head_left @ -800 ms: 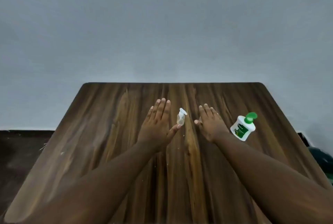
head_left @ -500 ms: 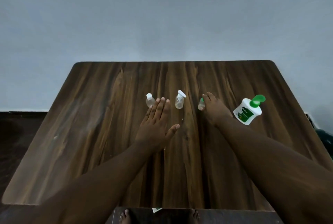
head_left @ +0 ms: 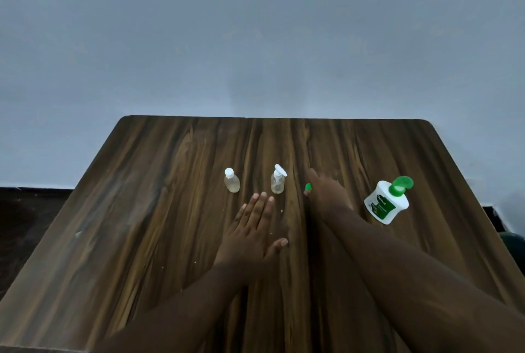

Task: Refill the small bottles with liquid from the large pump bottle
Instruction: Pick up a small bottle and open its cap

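Observation:
Three small bottles stand in a row on the wooden table (head_left: 136,210). A clear one with a white screw cap (head_left: 232,183) is on the left and a clear one with a white pump (head_left: 277,182) is in the middle. A green-capped one (head_left: 308,187) on the right is mostly hidden behind my right hand (head_left: 326,195). That hand is blurred and lies over this bottle; its grip is hidden. The large white pump bottle with a green pump (head_left: 387,204) stands further right. My left hand (head_left: 251,231) lies flat on the table, fingers straight, just short of the middle bottle.
A plain grey wall rises behind the table's far edge. Dark floor shows to the left, and a dark object (head_left: 511,241) sits beyond the table's right edge. Small crumbs dot the wood near my left hand.
My left hand has drawn back from the middle small bottle and lies flat. My right hand has moved onto the green-capped small bottle. The camera angle has shifted, and all three small bottles now show.

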